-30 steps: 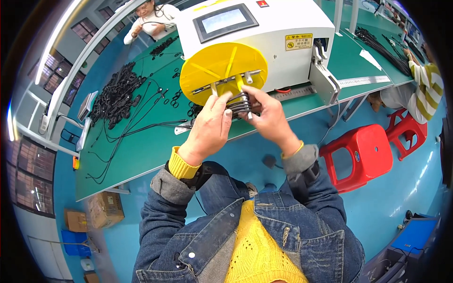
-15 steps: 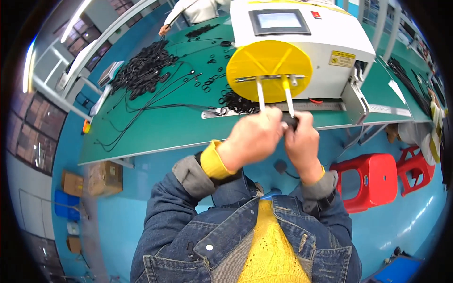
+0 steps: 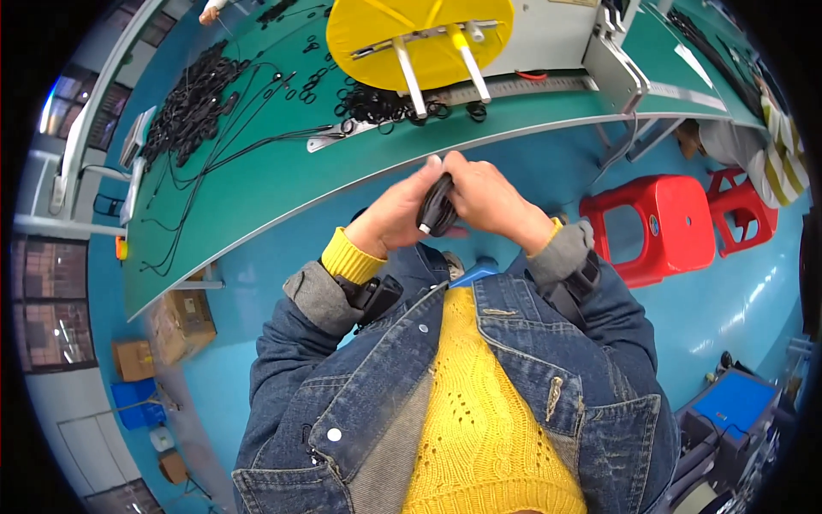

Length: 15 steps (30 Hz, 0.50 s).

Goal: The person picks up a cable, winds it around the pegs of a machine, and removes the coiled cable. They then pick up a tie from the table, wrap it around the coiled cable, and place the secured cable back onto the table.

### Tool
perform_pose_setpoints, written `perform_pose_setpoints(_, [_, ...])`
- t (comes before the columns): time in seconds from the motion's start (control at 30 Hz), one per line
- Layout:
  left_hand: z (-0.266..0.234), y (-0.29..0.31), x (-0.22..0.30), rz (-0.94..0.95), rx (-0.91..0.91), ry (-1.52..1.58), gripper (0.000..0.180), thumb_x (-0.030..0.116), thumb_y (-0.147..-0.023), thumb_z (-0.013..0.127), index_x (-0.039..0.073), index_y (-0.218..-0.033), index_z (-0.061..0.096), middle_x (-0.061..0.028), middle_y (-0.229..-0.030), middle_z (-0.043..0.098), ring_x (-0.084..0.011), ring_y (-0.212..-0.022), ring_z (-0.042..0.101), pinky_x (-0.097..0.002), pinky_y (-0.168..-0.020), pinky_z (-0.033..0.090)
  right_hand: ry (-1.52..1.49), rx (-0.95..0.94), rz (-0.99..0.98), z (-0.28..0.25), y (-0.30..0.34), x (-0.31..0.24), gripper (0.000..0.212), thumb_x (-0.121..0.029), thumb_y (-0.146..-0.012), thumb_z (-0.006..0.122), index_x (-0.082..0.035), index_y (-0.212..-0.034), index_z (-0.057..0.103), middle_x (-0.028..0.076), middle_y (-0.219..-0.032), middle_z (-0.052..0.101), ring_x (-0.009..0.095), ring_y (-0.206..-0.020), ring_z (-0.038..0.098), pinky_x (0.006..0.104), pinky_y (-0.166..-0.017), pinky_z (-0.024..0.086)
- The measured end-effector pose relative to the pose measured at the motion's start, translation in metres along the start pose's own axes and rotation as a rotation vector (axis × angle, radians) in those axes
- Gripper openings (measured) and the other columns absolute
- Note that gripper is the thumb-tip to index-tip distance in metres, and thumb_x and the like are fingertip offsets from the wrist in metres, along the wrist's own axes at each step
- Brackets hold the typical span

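A coiled black cable (image 3: 437, 207) with a light-coloured tip is held between my hands, in front of the table's near edge. My left hand (image 3: 396, 208) wraps the coil from the left. From the right, my right hand (image 3: 490, 199) grips its upper part with bent fingers. Beyond them stands a yellow winding disc (image 3: 419, 64) with two white pegs (image 3: 409, 77) pointing toward me; no cable is around them. Small black rings (image 3: 372, 103) lie in a heap below the disc.
The green table (image 3: 257, 193) carries a large pile of black cables (image 3: 193, 107) and a metal ruler (image 3: 556, 86). A white machine (image 3: 548, 38) stands behind the disc. At the right are red stools (image 3: 672, 227); cardboard boxes (image 3: 181, 325) sit at the lower left. Another person's hand (image 3: 208, 15) shows at the far left.
Both hands have drawn back from the winding disc's pegs toward my body, bringing the coiled cable between them. The view has tilted down.
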<state>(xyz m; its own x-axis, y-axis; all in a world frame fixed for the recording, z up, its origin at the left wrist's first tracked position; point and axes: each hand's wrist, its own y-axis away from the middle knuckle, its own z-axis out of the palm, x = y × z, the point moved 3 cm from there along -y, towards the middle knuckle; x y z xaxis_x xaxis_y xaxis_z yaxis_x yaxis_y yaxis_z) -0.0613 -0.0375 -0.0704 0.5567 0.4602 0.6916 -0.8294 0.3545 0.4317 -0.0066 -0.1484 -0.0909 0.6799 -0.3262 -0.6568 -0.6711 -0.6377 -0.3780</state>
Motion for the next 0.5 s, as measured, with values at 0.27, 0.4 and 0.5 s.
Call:
perform_pose_setpoints(0.27, [-0.024, -0.006, -0.004, -0.493, -0.148, -0.455, 0.033, 0.03, -0.082, 0.061, 0.002, -0.099, 0.055, -0.0084, -0.077, 0.061, -0.0123, -0.062, 0.061, -0.0229, -0.048, 0.05, 0.189, -0.293, 0.032, 0.003, 0.013, -0.001, 0.019, -0.008, -0.071, 0.056, 0.002, -0.081, 0.045, 0.02, -0.065, 0.059, 0.038, -0.066, 0.059, 0.0455, -0.056, 0.046])
perform_pose_setpoints(0.4, [-0.021, -0.01, -0.014, -0.562, -0.125, -0.703, 0.03, 0.027, -0.082, 0.062, 0.002, -0.096, 0.054, -0.0045, -0.071, 0.06, -0.0101, -0.054, 0.058, -0.022, -0.042, 0.047, 0.31, -0.406, 0.0, 0.008, 0.015, -0.007, 0.018, -0.009, -0.069, 0.057, 0.002, -0.081, 0.049, 0.019, -0.068, 0.06, 0.037, -0.067, 0.06, 0.044, -0.058, 0.047])
perform_pose_setpoints(0.5, [-0.015, -0.005, -0.023, -0.372, -0.244, -0.691, 0.028, 0.023, -0.081, 0.062, 0.0, -0.095, 0.054, -0.0056, -0.068, 0.059, -0.0107, -0.051, 0.056, -0.0207, -0.043, 0.047, 0.153, -0.329, -0.026, 0.009, 0.02, -0.005, 0.017, -0.009, -0.069, 0.056, 0.002, -0.082, 0.052, 0.019, -0.069, 0.06, 0.036, -0.068, 0.06, 0.0432, -0.06, 0.047])
